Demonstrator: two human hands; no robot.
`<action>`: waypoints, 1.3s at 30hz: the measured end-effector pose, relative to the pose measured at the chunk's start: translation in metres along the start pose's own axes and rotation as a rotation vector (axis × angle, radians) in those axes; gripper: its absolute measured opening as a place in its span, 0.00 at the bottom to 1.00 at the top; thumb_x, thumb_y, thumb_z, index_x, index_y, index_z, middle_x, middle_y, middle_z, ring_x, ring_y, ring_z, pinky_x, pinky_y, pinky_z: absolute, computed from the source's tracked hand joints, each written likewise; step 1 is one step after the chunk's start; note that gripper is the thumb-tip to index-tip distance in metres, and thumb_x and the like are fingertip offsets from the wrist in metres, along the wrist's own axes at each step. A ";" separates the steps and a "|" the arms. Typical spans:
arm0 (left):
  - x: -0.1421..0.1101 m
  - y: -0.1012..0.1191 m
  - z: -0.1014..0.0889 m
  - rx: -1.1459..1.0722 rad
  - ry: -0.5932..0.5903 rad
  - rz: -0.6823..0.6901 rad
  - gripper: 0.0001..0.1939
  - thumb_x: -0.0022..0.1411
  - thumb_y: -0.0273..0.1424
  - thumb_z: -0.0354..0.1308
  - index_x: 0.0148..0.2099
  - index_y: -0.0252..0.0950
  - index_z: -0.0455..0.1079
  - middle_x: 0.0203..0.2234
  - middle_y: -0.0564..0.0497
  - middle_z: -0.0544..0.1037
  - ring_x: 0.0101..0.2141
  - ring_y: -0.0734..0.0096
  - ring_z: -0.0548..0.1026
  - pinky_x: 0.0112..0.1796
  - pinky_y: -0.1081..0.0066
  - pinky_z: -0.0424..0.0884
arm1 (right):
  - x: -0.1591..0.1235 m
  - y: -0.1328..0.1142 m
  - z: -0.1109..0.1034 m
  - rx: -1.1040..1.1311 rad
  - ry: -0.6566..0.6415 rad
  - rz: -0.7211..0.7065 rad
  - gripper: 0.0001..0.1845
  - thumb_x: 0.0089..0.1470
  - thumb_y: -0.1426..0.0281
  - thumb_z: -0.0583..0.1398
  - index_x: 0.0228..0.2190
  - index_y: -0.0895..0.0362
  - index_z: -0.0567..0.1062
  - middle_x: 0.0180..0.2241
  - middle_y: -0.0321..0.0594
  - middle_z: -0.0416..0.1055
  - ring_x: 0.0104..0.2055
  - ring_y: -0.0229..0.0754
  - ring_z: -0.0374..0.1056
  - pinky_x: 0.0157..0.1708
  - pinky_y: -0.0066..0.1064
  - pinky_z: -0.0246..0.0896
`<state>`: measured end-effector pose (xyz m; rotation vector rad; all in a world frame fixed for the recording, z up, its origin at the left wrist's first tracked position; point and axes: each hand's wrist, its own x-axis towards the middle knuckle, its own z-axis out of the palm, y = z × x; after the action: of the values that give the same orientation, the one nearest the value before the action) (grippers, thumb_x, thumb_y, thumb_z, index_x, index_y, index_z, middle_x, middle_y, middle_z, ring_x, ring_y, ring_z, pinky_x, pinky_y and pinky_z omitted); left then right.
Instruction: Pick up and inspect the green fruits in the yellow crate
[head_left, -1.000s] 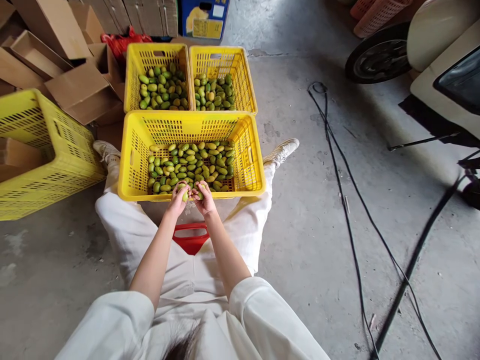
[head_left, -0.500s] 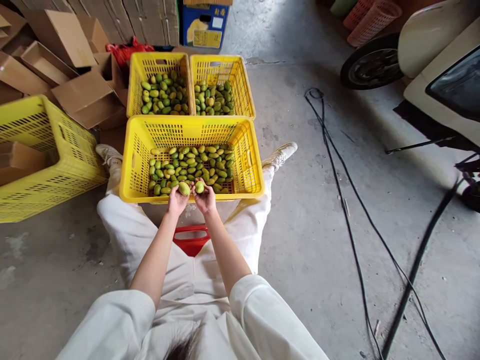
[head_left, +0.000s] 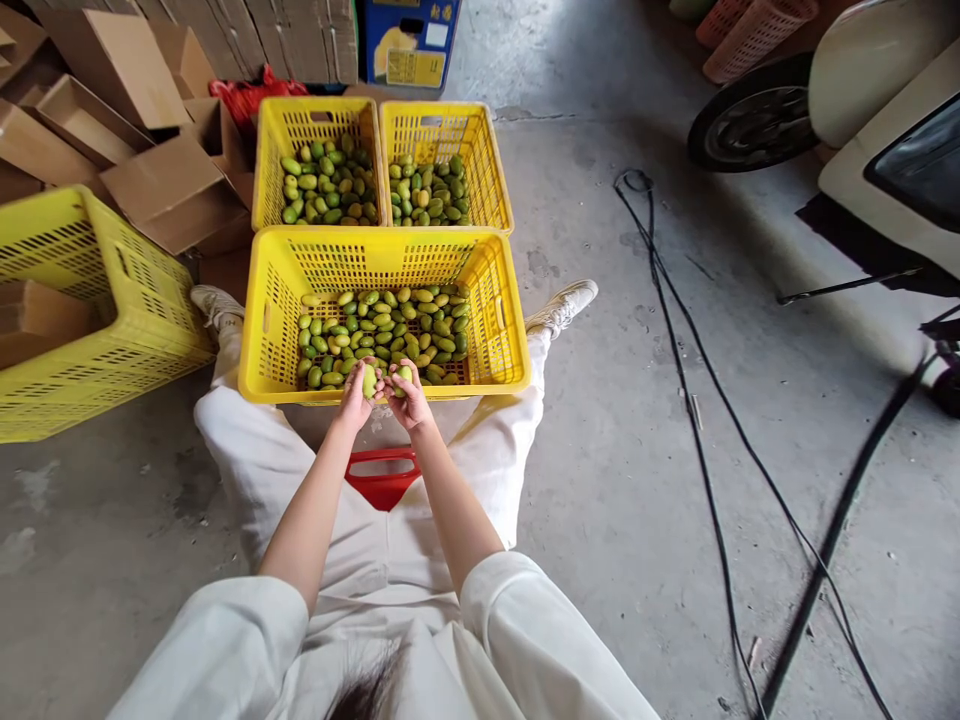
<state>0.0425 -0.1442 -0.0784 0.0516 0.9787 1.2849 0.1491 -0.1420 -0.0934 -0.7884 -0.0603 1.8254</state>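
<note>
I sit on a red stool (head_left: 381, 487) with a yellow crate (head_left: 277, 320) of small green and yellowish fruits (head_left: 390, 325) between my legs. My left hand (head_left: 355, 403) is closed round one green fruit (head_left: 369, 380) at the crate's near rim. My right hand (head_left: 409, 398) is closed round another, smaller fruit (head_left: 404, 374) right beside it. The two hands almost touch, just above the near edge of the pile.
Behind stand two smaller yellow crates, left (head_left: 274, 130) and right (head_left: 486, 160), each with fruits. A tipped yellow crate (head_left: 82, 340) lies at left among cardboard boxes (head_left: 161, 185). Black cables (head_left: 690, 400) run over the concrete floor at right, near a vehicle (head_left: 862, 110).
The hands turned the two fruits in the fingers and stayed at the crate's near rim. The view shifted slightly.
</note>
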 end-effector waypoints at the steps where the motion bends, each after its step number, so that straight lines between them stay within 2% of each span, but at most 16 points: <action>1: 0.000 0.000 -0.001 -0.011 0.000 -0.013 0.12 0.65 0.42 0.63 0.40 0.38 0.73 0.25 0.52 0.74 0.21 0.76 0.69 0.20 0.77 0.62 | 0.000 0.000 0.000 0.012 0.014 -0.001 0.20 0.46 0.77 0.66 0.40 0.48 0.70 0.33 0.28 0.72 0.28 0.32 0.67 0.24 0.20 0.59; 4: -0.001 0.003 -0.004 -0.065 0.028 -0.041 0.15 0.68 0.43 0.56 0.42 0.37 0.74 0.28 0.49 0.77 0.26 0.72 0.74 0.24 0.74 0.69 | 0.002 -0.003 0.000 0.058 0.051 0.017 0.10 0.56 0.64 0.62 0.41 0.49 0.72 0.33 0.32 0.73 0.29 0.35 0.67 0.23 0.23 0.61; 6: 0.000 0.004 -0.006 -0.097 0.053 -0.051 0.12 0.67 0.39 0.56 0.44 0.38 0.74 0.31 0.49 0.79 0.30 0.70 0.78 0.30 0.72 0.74 | 0.004 -0.005 0.000 0.084 0.048 0.036 0.11 0.57 0.62 0.58 0.41 0.50 0.73 0.34 0.34 0.74 0.31 0.38 0.70 0.25 0.26 0.65; 10: 0.002 0.004 -0.008 -0.130 0.068 -0.070 0.08 0.66 0.32 0.59 0.47 0.38 0.74 0.35 0.48 0.81 0.35 0.69 0.79 0.37 0.70 0.77 | 0.006 -0.008 0.000 0.083 0.022 0.052 0.14 0.53 0.67 0.57 0.43 0.51 0.74 0.33 0.36 0.76 0.35 0.41 0.72 0.31 0.31 0.72; 13: 0.003 0.002 -0.009 -0.143 0.053 -0.042 0.06 0.65 0.32 0.62 0.44 0.38 0.74 0.31 0.50 0.78 0.29 0.73 0.76 0.34 0.73 0.75 | 0.006 -0.006 -0.001 0.104 0.046 0.088 0.13 0.52 0.69 0.60 0.42 0.51 0.74 0.33 0.35 0.76 0.35 0.40 0.72 0.33 0.31 0.72; 16: 0.002 0.000 -0.010 -0.156 0.019 -0.022 0.03 0.62 0.28 0.64 0.39 0.38 0.72 0.28 0.53 0.74 0.26 0.77 0.72 0.31 0.76 0.73 | 0.004 -0.004 -0.001 0.105 0.047 0.064 0.15 0.51 0.71 0.62 0.43 0.49 0.72 0.31 0.29 0.73 0.30 0.35 0.69 0.30 0.25 0.69; 19: -0.001 0.000 -0.009 -0.109 0.004 -0.019 0.08 0.57 0.23 0.65 0.37 0.39 0.70 0.33 0.54 0.76 0.30 0.78 0.74 0.32 0.78 0.72 | 0.003 -0.004 -0.001 0.071 0.028 0.028 0.18 0.49 0.74 0.63 0.42 0.47 0.71 0.30 0.26 0.70 0.27 0.31 0.66 0.29 0.22 0.66; 23: -0.002 -0.001 -0.007 -0.037 0.002 0.003 0.13 0.54 0.19 0.66 0.37 0.39 0.70 0.33 0.56 0.77 0.26 0.80 0.71 0.31 0.77 0.71 | 0.001 -0.004 -0.001 0.004 0.023 0.050 0.20 0.45 0.80 0.65 0.39 0.49 0.71 0.35 0.28 0.74 0.33 0.31 0.71 0.31 0.20 0.68; 26: -0.002 -0.002 -0.006 -0.041 0.021 -0.025 0.08 0.57 0.22 0.65 0.37 0.38 0.72 0.29 0.55 0.77 0.24 0.78 0.71 0.29 0.76 0.70 | 0.000 -0.002 -0.002 -0.004 -0.004 0.034 0.17 0.45 0.79 0.66 0.36 0.51 0.72 0.37 0.30 0.75 0.32 0.31 0.71 0.28 0.19 0.66; 28: -0.001 -0.001 -0.006 -0.060 0.036 -0.045 0.01 0.64 0.28 0.62 0.38 0.36 0.73 0.29 0.52 0.78 0.25 0.75 0.73 0.28 0.74 0.72 | 0.001 -0.001 -0.002 0.022 -0.011 0.004 0.11 0.49 0.74 0.67 0.34 0.52 0.72 0.35 0.30 0.75 0.30 0.31 0.70 0.25 0.19 0.63; 30: -0.001 0.001 -0.007 -0.091 0.045 -0.046 0.09 0.69 0.34 0.55 0.39 0.35 0.74 0.30 0.49 0.79 0.29 0.72 0.76 0.31 0.71 0.75 | 0.003 -0.001 -0.002 0.059 0.009 -0.006 0.06 0.56 0.65 0.64 0.35 0.51 0.73 0.35 0.31 0.75 0.30 0.33 0.70 0.25 0.21 0.65; 32: -0.001 0.003 -0.006 -0.156 0.064 -0.048 0.13 0.71 0.34 0.50 0.41 0.35 0.75 0.32 0.48 0.80 0.33 0.70 0.79 0.37 0.70 0.78 | 0.007 -0.002 -0.002 0.107 0.045 0.011 0.08 0.61 0.61 0.59 0.38 0.51 0.75 0.35 0.33 0.77 0.33 0.36 0.73 0.29 0.26 0.71; 36: 0.001 0.004 -0.005 -0.280 0.102 -0.072 0.12 0.71 0.28 0.49 0.45 0.35 0.75 0.34 0.47 0.81 0.39 0.68 0.81 0.42 0.70 0.78 | 0.012 -0.003 -0.003 0.176 0.106 0.071 0.15 0.59 0.72 0.55 0.45 0.51 0.76 0.37 0.36 0.80 0.40 0.41 0.76 0.44 0.36 0.76; 39: 0.004 0.001 -0.005 -0.273 0.088 -0.074 0.09 0.71 0.29 0.54 0.44 0.34 0.75 0.32 0.49 0.80 0.32 0.73 0.78 0.38 0.73 0.77 | 0.013 -0.002 -0.005 0.166 0.094 0.078 0.15 0.58 0.75 0.57 0.45 0.51 0.77 0.38 0.34 0.80 0.38 0.39 0.76 0.42 0.32 0.75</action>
<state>0.0378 -0.1434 -0.0830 -0.2516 0.8635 1.3503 0.1512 -0.1316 -0.1023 -0.7664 0.1823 1.8377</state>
